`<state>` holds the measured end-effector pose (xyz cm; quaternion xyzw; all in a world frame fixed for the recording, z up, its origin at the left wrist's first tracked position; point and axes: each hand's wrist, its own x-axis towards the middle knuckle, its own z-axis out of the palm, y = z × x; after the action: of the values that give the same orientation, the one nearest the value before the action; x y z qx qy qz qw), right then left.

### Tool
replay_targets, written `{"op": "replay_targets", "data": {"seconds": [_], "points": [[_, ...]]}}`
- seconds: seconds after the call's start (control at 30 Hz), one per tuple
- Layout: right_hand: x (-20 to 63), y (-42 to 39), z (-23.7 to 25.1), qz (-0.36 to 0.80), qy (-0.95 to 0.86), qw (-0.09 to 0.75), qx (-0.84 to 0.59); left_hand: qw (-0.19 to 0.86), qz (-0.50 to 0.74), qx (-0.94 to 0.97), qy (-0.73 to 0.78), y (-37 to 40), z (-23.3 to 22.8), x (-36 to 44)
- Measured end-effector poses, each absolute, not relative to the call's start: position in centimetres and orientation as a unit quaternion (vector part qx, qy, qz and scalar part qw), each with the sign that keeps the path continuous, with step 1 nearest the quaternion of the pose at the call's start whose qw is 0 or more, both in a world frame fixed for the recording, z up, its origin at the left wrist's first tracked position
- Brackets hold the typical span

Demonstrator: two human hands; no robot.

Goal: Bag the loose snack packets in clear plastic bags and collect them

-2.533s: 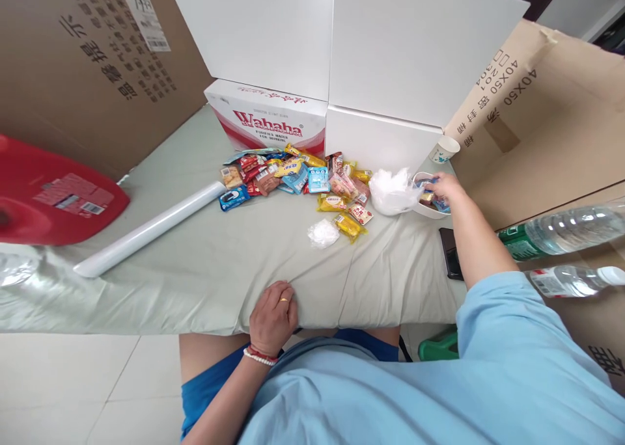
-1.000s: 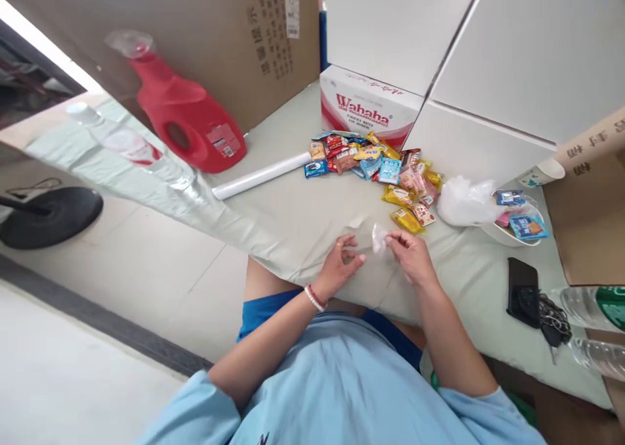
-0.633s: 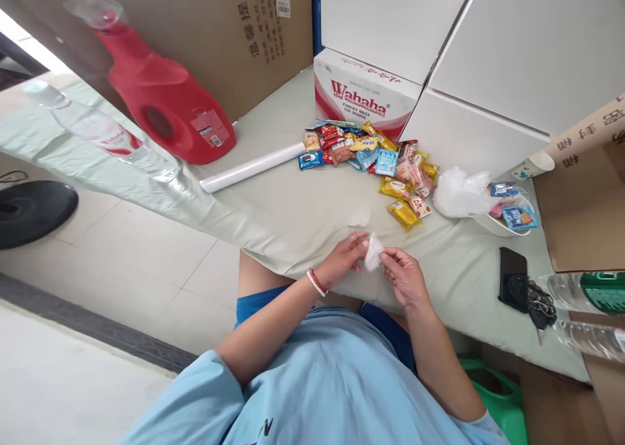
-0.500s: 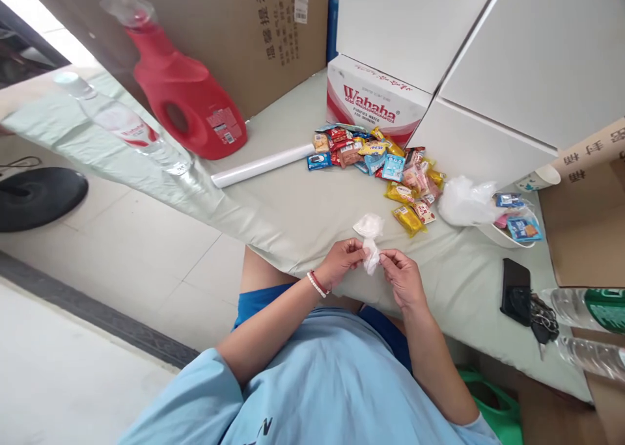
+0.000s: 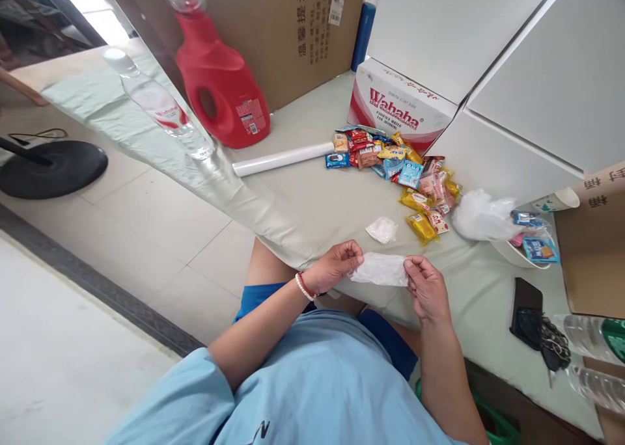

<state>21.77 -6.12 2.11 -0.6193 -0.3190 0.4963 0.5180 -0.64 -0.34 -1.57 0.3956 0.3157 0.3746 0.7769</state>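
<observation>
The worktop (image 5: 303,204) carries a snack pile (image 5: 395,172) toward its far edge. At the near edge, left hand (image 5: 332,266) and right hand (image 5: 427,285) pinch a thin bag (image 5: 379,269) stretched between them, fingers closed on its ends. Rubbing the layers apart should open it best.

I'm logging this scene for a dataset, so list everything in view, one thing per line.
thin plastic piece: 1, clear white, stretched between both hands
crumpled plastic: 1, white, on cloth before the snacks
snack packets: many, mixed colours, piled by the Wahaha box
Wahaha box: 1, white and red, at the back
detergent jug: 1, red, back left
roll: 1, white, lying beside the jug
bowl: 1, white, holds packets, right
phone: 1, black, right edge
left hand: pinches the plastic
right hand: pinches the plastic
</observation>
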Motion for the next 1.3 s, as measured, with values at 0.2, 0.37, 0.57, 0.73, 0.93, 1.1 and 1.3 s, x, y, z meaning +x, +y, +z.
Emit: {"op": "replay_targets", "data": {"seconds": [0.2, 0.37, 0.57, 0.73, 0.93, 1.1, 1.3], "points": [[20.4, -8.5, 1.5, 0.296, -0.389, 0.563, -0.666, 0.544, 0.44, 0.517, 0.492, -0.3, -0.6, -3.2], [17.5, -10.1, 1.5, 0.16, -0.613, 0.483, -0.605, 0.742, 0.299, 0.459, 0.386, -2.8, 0.4, -1.8], [15.7, -11.1, 0.6, 0.164, -0.737, 0.411, -0.511, 0.796, 0.306, 0.365, 0.374, -4.1, -0.7, -0.5], [14.5, -12.2, 0.2, 0.16, -0.766, 0.42, -0.46, 0.794, 0.312, 0.365, 0.374, -4.9, -1.3, -1.7], [14.2, -11.4, -0.1, 0.311, -0.564, 0.488, -0.589, 0.719, 0.342, 0.469, 0.382, -5.8, -1.8, -2.8], [14.7, -9.2, -0.1, 0.442, -0.471, 0.474, -0.598, 0.668, 0.367, 0.531, 0.371, -6.0, -2.2, -3.1], [16.5, -9.0, 0.4, 0.498, -0.31, 0.544, -0.6, 0.722, 0.388, 0.383, 0.427, -4.5, -2.8, -5.0]]}}
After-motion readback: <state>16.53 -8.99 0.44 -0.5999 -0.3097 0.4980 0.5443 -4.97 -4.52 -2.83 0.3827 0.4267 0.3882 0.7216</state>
